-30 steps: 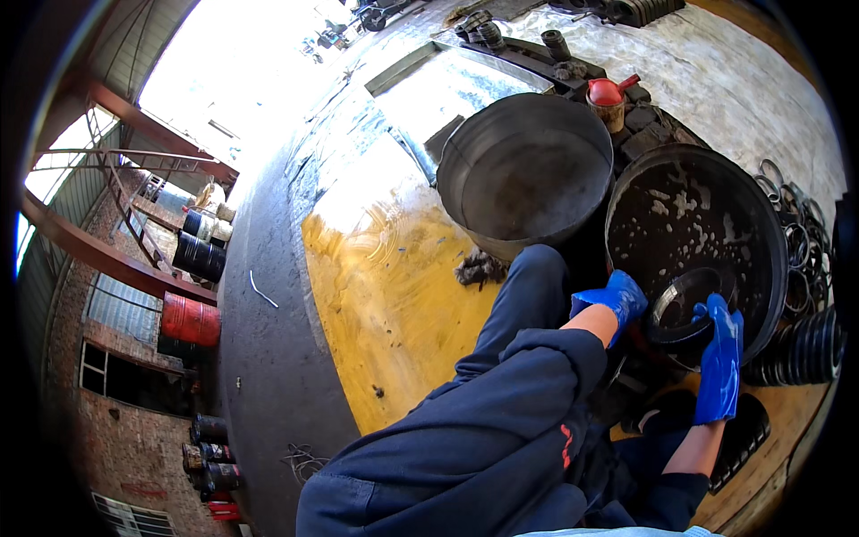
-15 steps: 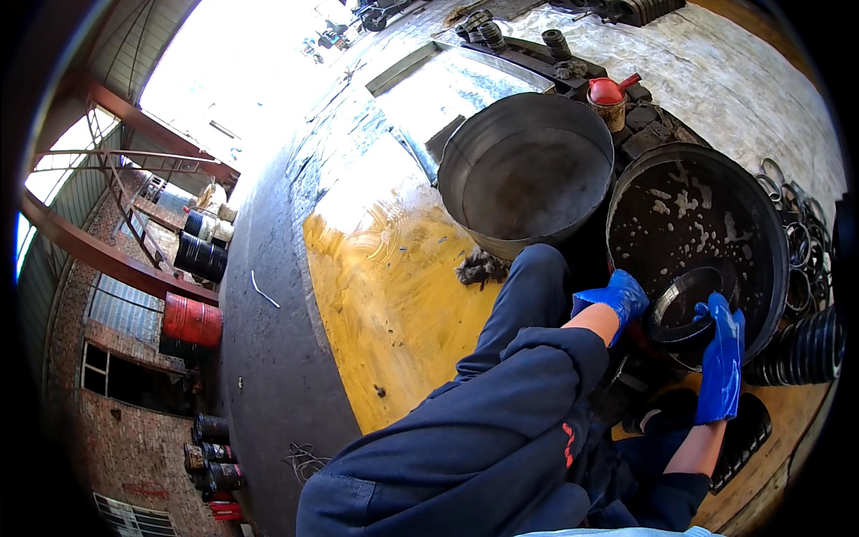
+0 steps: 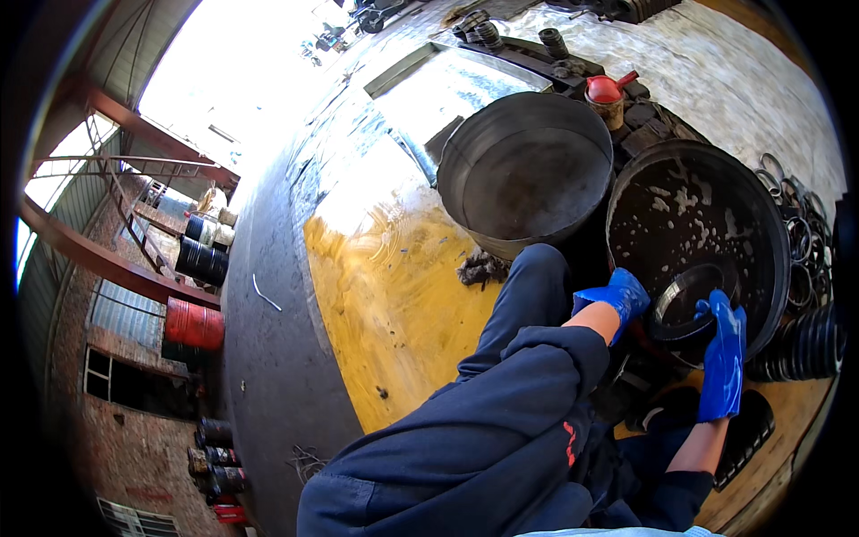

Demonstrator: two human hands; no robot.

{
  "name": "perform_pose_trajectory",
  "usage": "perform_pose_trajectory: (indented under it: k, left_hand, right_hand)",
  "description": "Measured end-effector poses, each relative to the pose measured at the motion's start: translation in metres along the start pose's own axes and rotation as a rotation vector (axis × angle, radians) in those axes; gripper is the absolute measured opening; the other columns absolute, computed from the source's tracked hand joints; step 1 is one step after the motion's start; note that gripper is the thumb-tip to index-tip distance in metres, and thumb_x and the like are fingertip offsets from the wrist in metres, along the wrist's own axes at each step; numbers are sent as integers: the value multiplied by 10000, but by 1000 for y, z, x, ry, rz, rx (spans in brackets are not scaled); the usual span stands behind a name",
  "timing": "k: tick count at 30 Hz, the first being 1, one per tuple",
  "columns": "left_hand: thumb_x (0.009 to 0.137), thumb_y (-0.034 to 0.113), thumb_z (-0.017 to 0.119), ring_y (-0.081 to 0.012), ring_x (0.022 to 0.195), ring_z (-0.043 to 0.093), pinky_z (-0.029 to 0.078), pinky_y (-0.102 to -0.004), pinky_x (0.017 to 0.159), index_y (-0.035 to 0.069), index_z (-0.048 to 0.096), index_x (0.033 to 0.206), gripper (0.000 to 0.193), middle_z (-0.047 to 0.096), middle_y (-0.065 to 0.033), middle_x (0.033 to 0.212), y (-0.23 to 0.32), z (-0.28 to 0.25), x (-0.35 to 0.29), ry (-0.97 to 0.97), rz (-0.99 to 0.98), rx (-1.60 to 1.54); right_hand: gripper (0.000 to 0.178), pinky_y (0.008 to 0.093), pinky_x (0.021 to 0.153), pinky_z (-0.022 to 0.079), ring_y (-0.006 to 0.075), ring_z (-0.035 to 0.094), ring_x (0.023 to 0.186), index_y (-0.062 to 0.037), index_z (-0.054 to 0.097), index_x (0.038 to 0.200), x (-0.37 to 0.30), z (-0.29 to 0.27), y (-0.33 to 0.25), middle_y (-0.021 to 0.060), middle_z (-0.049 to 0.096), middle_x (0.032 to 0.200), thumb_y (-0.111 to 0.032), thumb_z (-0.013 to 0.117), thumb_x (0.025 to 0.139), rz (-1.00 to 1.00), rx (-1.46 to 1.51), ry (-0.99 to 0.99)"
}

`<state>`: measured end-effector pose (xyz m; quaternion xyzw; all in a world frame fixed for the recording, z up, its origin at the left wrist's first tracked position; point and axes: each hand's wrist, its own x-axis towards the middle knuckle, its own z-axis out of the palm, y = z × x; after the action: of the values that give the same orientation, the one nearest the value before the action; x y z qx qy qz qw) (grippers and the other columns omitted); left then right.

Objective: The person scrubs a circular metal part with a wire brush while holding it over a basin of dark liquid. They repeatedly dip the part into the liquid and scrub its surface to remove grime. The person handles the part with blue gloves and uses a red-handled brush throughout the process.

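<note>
My left hand (image 3: pixel 619 298), in a blue rubber glove, is closed on the left side of a wide black ring (image 3: pixel 667 309). On the other side, my right hand (image 3: pixel 723 345), gloved the same way, grips the ring with its fingers bent over the rim. The ring sits tilted inside the near part of a big round black tub (image 3: pixel 769 210), against dark liquid with pale foam patches. A second round metal tub (image 3: pixel 528 231) with greyish liquid stands to its left. My fingertips are partly hidden by the gloves and the ring.
Loose rings (image 3: pixel 799 242) and a row of stacked black rings (image 3: pixel 801 345) lie right of the tub. Behind stand a red ladle (image 3: pixel 605 89) in a small bucket (image 3: pixel 610 113) and a shallow metal tray (image 3: pixel 403 73). A dark rag (image 3: pixel 481 268) lies beside my knee.
My right hand has shifted very slightly on the ring. The left hand stays put, and the ring has hardly moved.
</note>
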<state>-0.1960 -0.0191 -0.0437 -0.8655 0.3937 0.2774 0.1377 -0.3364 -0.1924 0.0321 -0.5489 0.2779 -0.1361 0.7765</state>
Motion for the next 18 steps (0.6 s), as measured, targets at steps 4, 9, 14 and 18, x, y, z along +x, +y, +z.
perform_pose_trajectory:
  k: [4, 9, 14, 18]
  left_hand:
    - [1001, 275, 584, -239, 1239, 666, 502, -434, 980, 223, 723, 1314, 346, 715, -27, 1315, -1, -4, -2, -49, 0, -8]
    - [1001, 285, 585, -241, 1247, 662, 495, -437, 996, 224, 719, 1319, 350, 714, -29, 1317, -2, 0, -1, -12, -20, -25]
    - [997, 294, 589, -242, 1255, 657, 491, -441, 1010, 218, 718, 1321, 356, 709, -33, 1327, -1, -2, -2, -20, -5, -19]
    - [998, 298, 583, -246, 1265, 651, 487, -446, 1024, 214, 717, 1321, 359, 703, -38, 1337, -4, 4, 3, -10, -3, -21]
  right_hand:
    - [488, 333, 822, 534, 183, 660, 872, -23, 604, 1261, -1, 3, -1, 98, 708, 986, -323, 764, 912, 1, -32, 33]
    - [513, 334, 825, 528, 186, 657, 879, -23, 598, 1282, -3, 4, -3, 97, 707, 986, -330, 766, 907, 36, -34, 15]
    - [491, 334, 832, 528, 181, 666, 914, -24, 604, 1277, -2, 1, -3, 78, 695, 1030, -311, 764, 913, 28, -23, 2]
    - [470, 333, 837, 529, 170, 669, 944, -27, 607, 1277, 0, 0, 2, 60, 683, 1061, -293, 759, 920, -3, -1, -15]
